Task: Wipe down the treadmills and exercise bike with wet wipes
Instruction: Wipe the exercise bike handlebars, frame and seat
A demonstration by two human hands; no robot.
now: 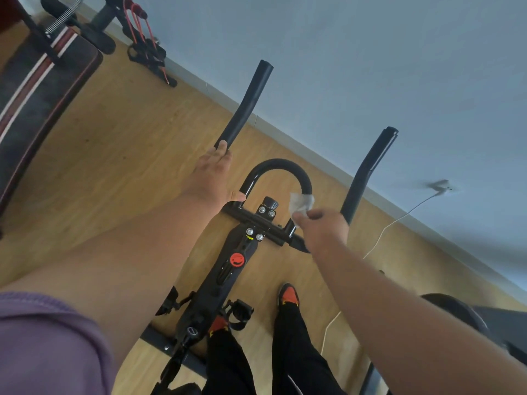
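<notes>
left handlebar: its lower end is covered by the left hand; the palm and fingertips are out of sight behind the hand's back
right handlebar: its lower part disappears behind the right hand
wet wipe: partly bunched inside the fingers; whether it touches the loop bar cannot be told
exercise bike: frame base and seat end cut off by the bottom edge; one pedal partly behind a leg
bench: cut by the left edge
wall fitting: smeared by blur; unreadable
dark machine: cropped at the right edge
</notes>
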